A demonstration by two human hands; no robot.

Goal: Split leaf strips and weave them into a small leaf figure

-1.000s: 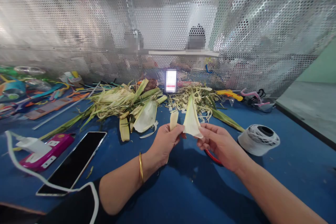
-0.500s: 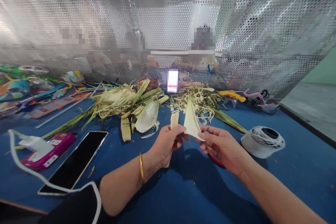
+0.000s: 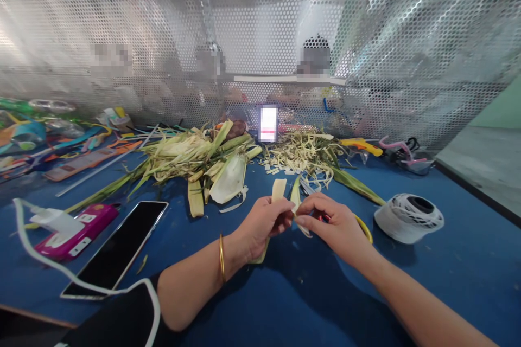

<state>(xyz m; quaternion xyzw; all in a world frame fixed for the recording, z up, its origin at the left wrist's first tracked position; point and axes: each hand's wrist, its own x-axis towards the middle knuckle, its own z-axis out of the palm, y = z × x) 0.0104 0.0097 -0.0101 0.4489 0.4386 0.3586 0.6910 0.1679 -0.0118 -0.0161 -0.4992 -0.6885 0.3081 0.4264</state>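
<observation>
My left hand is closed, with a pale flat husk strip running through it; the lower end sticks out below the palm. Its thumb and finger also pinch the edge of a curled green-white husk piece. My right hand pinches that same piece close beside the left fingertips, so it spans both hands above the table. Behind the right hand shows a yellow loop handle with some red near the fingers; the rest of this tool is hidden.
A husk heap and a pile of shredded strips lie ahead. On the right sits a white twine spool; on the left, a phone and a magenta power strip with a white cable. A perforated metal screen stands behind.
The husk piece was spread wide between my hands; now it is turned edge-on and gathered narrower. My right hand has shifted its hold inward and turned over. The yellow handle has come into view.
</observation>
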